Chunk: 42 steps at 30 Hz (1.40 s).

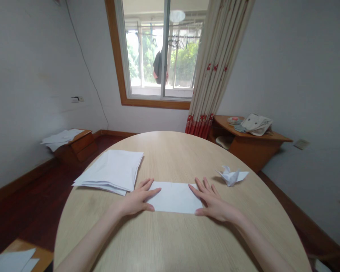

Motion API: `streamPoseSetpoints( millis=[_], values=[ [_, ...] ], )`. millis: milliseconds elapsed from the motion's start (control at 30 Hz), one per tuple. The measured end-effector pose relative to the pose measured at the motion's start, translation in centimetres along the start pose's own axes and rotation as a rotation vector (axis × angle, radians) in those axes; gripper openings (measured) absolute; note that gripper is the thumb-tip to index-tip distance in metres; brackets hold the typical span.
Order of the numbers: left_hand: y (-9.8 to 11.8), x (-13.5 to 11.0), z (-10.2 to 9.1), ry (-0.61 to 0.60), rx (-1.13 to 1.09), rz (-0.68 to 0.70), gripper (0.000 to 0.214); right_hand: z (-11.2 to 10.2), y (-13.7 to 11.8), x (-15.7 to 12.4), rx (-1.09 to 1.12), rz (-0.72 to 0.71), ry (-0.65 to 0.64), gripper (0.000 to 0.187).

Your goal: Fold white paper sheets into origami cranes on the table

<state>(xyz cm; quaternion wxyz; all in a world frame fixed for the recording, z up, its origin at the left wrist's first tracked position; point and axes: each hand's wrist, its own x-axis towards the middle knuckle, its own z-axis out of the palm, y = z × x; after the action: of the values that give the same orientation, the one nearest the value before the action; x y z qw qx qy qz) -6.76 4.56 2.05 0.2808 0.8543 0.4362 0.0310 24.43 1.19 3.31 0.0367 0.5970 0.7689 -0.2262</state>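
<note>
Shelf [252,149] with bag [256,124], hands [137,198] [215,202] on paper [174,197]

— What's on the round, pale wood-grain table [175,241]?

— A loose stack of white paper sheets [110,170] at left, a flat white paper rectangle [174,197] at centre, and a small folded white paper figure [231,176] at right.

Matt white paper sheet [175,197]; smooth pale wood table [170,241] (v. faint grain)
</note>
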Motion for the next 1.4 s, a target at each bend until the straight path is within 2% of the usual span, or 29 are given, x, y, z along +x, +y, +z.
streamPoseSetpoints(
  millis=[367, 600, 767, 900, 1100, 1200, 1267, 1400],
  values=[
    [-1.0, -0.5, -0.2, -0.021, -0.011, 0.013, 0.08, 0.2, 1.3, 0.4, 0.004, -0.018, 0.013, 0.099],
    [-0.6, -0.6, -0.2, 0.012, 0.0, -0.003, 0.08, 0.9, 2.7, 0.7, -0.027, -0.06, 0.107, 0.104],
    [-0.4, -0.7, -0.1, 0.025, -0.025, -0.025, 0.082, 0.6, 2.1, 0.1, -0.031, -0.055, 0.135, 0.096],
    [-0.7, -0.6, 0.1, 0.044, -0.046, -0.025, 0.084, 0.5, 1.5, 0.0, -0.048, -0.071, 0.163, 0.097],
    [-1.1, -0.7, 0.0, 0.065, -0.03, 0.003, 0.084, 1.1, 0.5, 0.6, -0.05, -0.098, 0.314, 0.056],
    [-0.5, -0.7, 0.3, 0.124, 0.047, 0.014, 0.074, 1.8, -0.1, 1.1, -0.127, -0.111, 0.383, 0.056],
    [0.2, -0.4, 1.0, 0.228, 0.136, 0.028, 0.066, 2.3, -0.5, 1.5, -0.154, -0.154, 0.439, 0.059],
    [1.7, 0.9, 3.0, 0.372, 0.303, 0.058, 0.067, 3.1, -0.8, 2.0, -0.16, -0.327, 0.561, 0.052]
  ],
)
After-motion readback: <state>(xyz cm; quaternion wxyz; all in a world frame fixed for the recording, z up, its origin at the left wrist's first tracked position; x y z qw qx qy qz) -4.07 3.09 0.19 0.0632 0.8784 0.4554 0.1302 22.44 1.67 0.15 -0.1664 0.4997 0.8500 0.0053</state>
